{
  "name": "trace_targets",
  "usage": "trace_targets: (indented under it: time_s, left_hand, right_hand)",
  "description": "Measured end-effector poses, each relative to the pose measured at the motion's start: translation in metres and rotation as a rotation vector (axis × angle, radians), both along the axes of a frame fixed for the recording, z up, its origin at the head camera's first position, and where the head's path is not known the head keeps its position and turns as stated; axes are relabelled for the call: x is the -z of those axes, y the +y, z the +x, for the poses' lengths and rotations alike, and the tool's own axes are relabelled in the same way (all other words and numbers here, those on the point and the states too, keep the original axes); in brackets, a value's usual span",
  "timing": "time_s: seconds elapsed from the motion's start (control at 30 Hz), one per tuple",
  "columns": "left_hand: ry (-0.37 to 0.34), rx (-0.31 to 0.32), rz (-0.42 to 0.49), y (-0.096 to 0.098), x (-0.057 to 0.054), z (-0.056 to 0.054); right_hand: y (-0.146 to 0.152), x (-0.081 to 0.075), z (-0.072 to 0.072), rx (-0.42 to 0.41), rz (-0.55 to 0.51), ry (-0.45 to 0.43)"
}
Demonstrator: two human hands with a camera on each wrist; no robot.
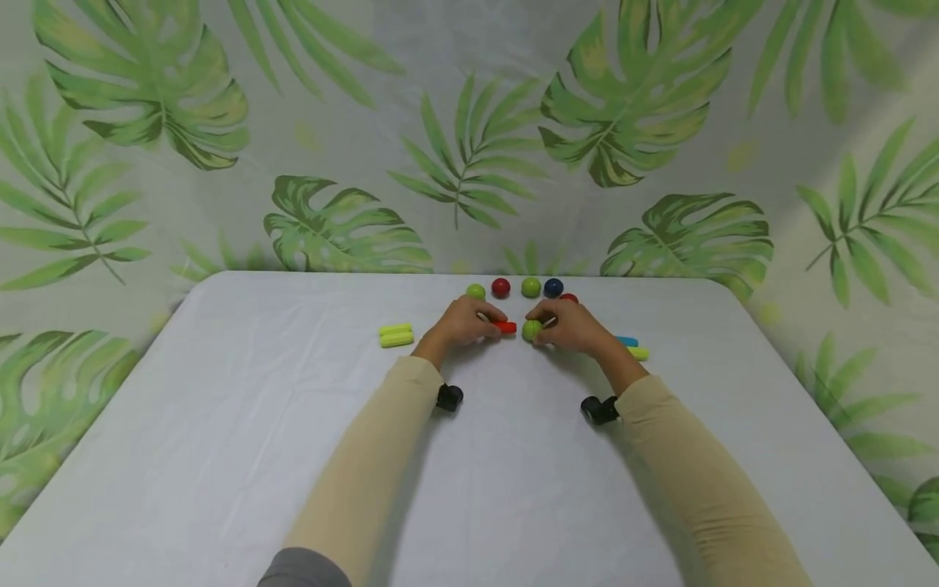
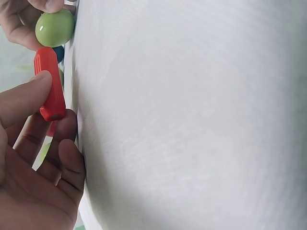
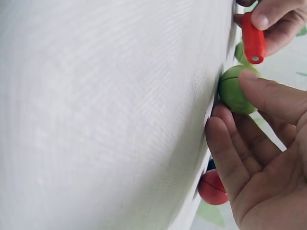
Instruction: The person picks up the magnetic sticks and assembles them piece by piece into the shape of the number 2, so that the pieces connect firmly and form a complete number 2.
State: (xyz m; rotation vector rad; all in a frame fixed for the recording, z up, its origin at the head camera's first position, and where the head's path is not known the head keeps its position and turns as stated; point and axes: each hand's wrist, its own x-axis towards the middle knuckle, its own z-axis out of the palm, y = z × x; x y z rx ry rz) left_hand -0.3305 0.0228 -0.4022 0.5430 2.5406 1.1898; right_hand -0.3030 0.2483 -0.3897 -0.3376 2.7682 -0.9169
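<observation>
Between thumb and fingers my left hand [image 1: 466,319] pinches a short red ridged plastic stick [image 2: 50,84]. The right hand [image 1: 575,326] grips a green ball [image 3: 237,90] with a seam line, thumb on its near side. In the head view the stick's end points at the green ball, with a small gap between them. Both hands are low over the white table, near its far side. Behind them a row of balls holds a green ball [image 1: 475,291], a red ball [image 1: 500,288], another green ball [image 1: 531,287], a dark blue ball [image 1: 553,288] and a partly hidden red ball [image 3: 213,187].
Two yellow-green sticks [image 1: 396,335] lie side by side left of the left hand. A blue stick [image 1: 627,342] and a yellow-green stick [image 1: 638,353] show beside the right wrist. A leaf-patterned cloth [image 1: 469,163] hangs behind the white table [image 1: 513,489].
</observation>
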Motion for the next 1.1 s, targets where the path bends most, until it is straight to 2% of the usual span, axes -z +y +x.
trace_targets:
  time_s: [0.3, 0.5, 0.73, 1.1]
  left_hand:
    - [0.019, 0.011, 0.019, 0.001, 0.001, 0.002]
    - [0.048, 0.007, -0.005, 0.009, 0.004, 0.001]
    - [0.062, 0.005, -0.017, 0.018, 0.005, 0.002]
    - [0.069, -0.002, -0.001, 0.016, 0.003, 0.002]
  right_hand:
    - [-0.001, 0.001, 0.001, -0.008, -0.001, 0.006]
    - [-0.001, 0.001, 0.002, -0.036, -0.021, 0.014]
    - [0.005, 0.001, 0.002, -0.02, -0.005, 0.014]
    - [0.001, -0.002, 0.002, -0.015, -0.016, 0.0]
